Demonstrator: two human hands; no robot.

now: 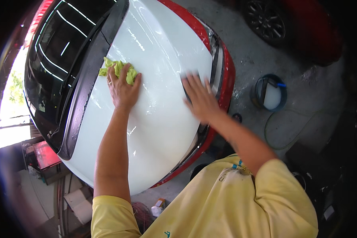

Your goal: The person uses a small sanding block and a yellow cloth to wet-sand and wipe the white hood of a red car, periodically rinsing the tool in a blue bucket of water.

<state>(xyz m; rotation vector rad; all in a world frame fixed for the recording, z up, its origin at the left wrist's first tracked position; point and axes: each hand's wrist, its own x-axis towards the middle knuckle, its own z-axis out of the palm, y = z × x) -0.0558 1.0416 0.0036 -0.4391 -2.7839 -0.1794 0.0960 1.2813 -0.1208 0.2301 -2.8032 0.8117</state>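
The white hood [162,115] of a car, wet and shiny, stretches out before me. My left hand [123,90] rests on it near the windshield side, with its fingers curled over a crumpled yellow-green cloth [119,66]. Toward the front edge, my right hand [200,97] lies over a dark flat piece of sandpaper [185,84] pressed to the surface. Motion blurs the right hand, and most of the sandpaper is hidden under the fingers.
A red bumper [228,75] edges the hood, and a dark windshield [61,43] lies left. On the grey floor at right stands a blue bucket [284,101] of cloudy water with a brush-like tool, beside a thin hose [267,133]. Another car's wheel [264,20] is at the far right.
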